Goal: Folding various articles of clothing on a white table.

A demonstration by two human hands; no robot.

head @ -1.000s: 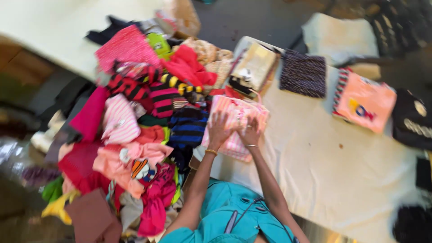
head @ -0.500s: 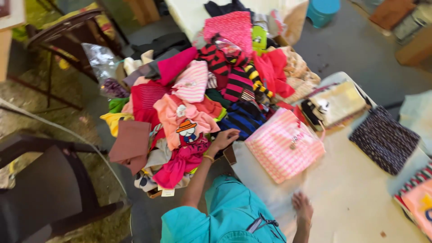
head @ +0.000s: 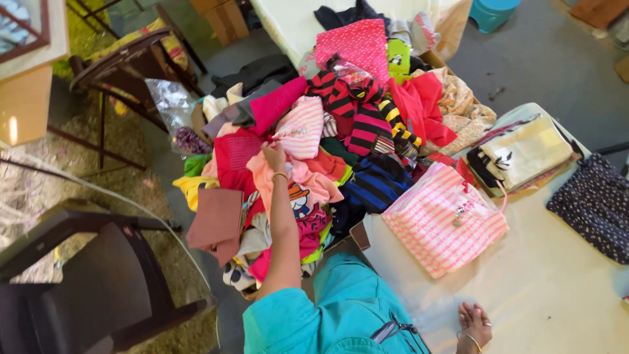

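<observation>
1. The right hand [head: 474,325] rests flat on the pale table [head: 557,288], fingers spread and gripping nothing, seemingly propping the person while they lean left.
2. A folded pink striped garment [head: 444,219] lies flat just beyond it, its long axis running diagonally from the table's near edge toward the far right.
3. The left hand [head: 275,157] reaches into the clothes pile [head: 341,131], fingers closed around the edge of a pink-and-white striped piece [head: 300,131], which lies crumpled on top and slopes up-right.
4. Folded cream cloths [head: 524,152] are stacked farther right.
</observation>
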